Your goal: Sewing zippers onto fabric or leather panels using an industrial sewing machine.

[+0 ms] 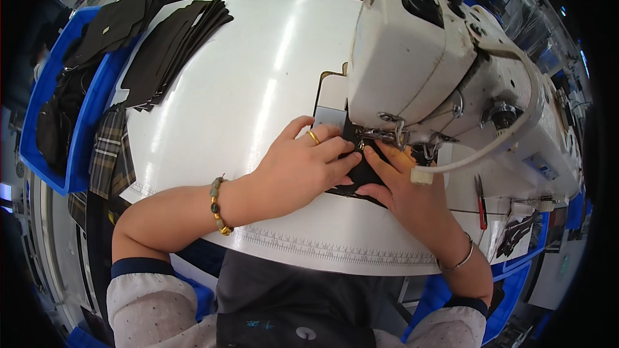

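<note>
While light is streaking across a broad, glossy white tabletop (232, 135), a bulky white sewing machine with smooth, hard casing (393, 51) is standing over its right side, its bright metal fittings jutting out low above the work. At the far left, a deep, rectangular blue plastic bin (90, 129) is holding crumpled dark cloth. Next to it, a fanned stack of flat, matte brown-black fabric panels (171, 58) is lying on the tabletop, and a soft brown-and-black plaid cloth with pale lines (109, 154) is draping just below. The left hand (306, 161) is resting bent fingers on a flat, dark piece of cloth (366, 173), which is lying beneath the needle area, between the two hands; whether that hand is pinching the cloth, I cannot tell. The right hand (409, 183) is pressing on the same piece, thumb and forefinger spreading wide apart. Slender red-handled snips with dark, pointed blades (481, 206) are lying to its right. A bracelet of rounded greenish and gold-coloured beads (215, 203) is circling the left wrist, a thin silver-coloured bangle (459, 261) is circling the right, and a narrow gold-coloured ring (314, 136) is encircling a left finger.
</note>
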The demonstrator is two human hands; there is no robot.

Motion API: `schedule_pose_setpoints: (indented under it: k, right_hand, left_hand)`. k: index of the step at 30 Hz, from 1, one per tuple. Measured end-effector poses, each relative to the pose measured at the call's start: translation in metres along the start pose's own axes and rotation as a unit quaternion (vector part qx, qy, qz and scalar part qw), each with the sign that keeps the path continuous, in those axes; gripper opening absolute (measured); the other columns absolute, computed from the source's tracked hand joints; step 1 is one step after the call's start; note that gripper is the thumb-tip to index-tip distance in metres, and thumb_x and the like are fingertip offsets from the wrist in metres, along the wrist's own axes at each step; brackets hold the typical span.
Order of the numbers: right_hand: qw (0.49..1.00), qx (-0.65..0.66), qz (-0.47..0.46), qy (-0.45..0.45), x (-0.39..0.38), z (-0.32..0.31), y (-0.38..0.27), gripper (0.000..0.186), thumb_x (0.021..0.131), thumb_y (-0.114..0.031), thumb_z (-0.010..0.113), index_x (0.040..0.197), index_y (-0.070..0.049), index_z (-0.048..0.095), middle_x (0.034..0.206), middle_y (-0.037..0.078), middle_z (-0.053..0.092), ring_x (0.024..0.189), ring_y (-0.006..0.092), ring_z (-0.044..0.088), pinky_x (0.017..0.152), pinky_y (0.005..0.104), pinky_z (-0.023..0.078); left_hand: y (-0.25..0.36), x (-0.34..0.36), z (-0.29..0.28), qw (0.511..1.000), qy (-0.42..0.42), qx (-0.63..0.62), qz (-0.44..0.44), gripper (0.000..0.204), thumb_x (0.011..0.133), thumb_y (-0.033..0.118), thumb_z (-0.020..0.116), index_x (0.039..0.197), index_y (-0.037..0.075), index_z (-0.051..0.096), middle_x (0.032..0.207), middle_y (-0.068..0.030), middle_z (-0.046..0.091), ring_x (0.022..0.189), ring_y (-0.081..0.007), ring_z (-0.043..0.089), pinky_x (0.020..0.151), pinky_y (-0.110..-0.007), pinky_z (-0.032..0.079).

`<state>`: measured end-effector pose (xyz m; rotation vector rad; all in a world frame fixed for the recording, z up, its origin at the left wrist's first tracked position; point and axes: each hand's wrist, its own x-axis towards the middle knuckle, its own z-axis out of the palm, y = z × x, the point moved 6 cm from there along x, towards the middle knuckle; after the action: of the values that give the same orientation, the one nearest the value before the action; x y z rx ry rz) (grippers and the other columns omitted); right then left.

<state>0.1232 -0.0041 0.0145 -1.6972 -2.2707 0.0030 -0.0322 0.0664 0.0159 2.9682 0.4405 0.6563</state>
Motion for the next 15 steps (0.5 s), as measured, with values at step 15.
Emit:
schedule_pose_setpoints:
  k: [15]
  right_hand:
    - [0.990, -0.136, 0.013, -0.019, -0.005, 0.005, -0.019, 0.073, 0.080, -0.046, 0.077, 0.144, -0.016, 0.060, 0.139, 0.010, 0.062, 0.122, 0.0300, 0.062, 0.091, 0.0401, 0.057]
  left_hand:
    - [0.004, -0.002, 0.002, 0.999, -0.034, 0.002, -0.018, 0.042, 0.083, 0.028, 0.077, 0.122, 0.011, 0.076, 0.125, 0.0017, 0.066, 0.115, -0.0178, 0.060, 0.104, -0.040, 0.046]
